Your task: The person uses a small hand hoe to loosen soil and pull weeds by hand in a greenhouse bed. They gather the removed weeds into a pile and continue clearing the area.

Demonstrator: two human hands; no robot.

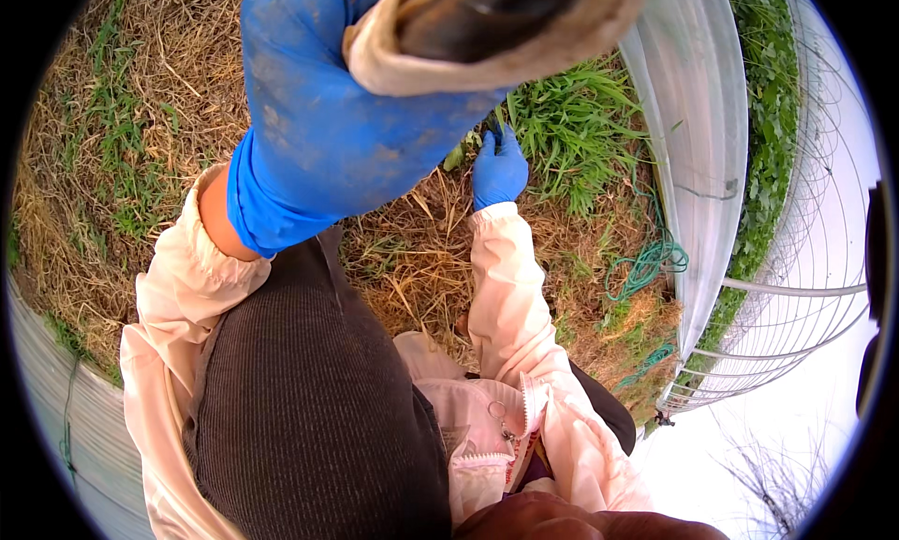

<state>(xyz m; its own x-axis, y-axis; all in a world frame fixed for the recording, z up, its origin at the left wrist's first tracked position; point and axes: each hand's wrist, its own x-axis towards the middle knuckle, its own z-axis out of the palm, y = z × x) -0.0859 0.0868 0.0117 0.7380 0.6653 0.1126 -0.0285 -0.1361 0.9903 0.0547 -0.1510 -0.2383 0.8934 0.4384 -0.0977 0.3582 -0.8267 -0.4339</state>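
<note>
My left hand (337, 132) wears a soiled blue glove and looms large, close to the camera. A blurred thing with a pale, fabric-like rim (435, 73) and a dark, shiny middle overlaps it and hides the fingers. Whether the hand holds that thing I cannot tell. Lower down, my right hand (500, 171), also gloved in blue, reaches to the near-left edge of a clump of green grass (579, 118). Its fingertips are among the blades and leaves, partly hidden, and what they grip is unclear.
Dry straw and weeds (133, 118) cover the ground. Plastic sheeting (702, 104) rises on the right, beside bundled green cord (650, 262). More sheeting (70, 413) lies at lower left. Metal hoops (793, 287) stand beyond. My dark-trousered knee (316, 385) is close below.
</note>
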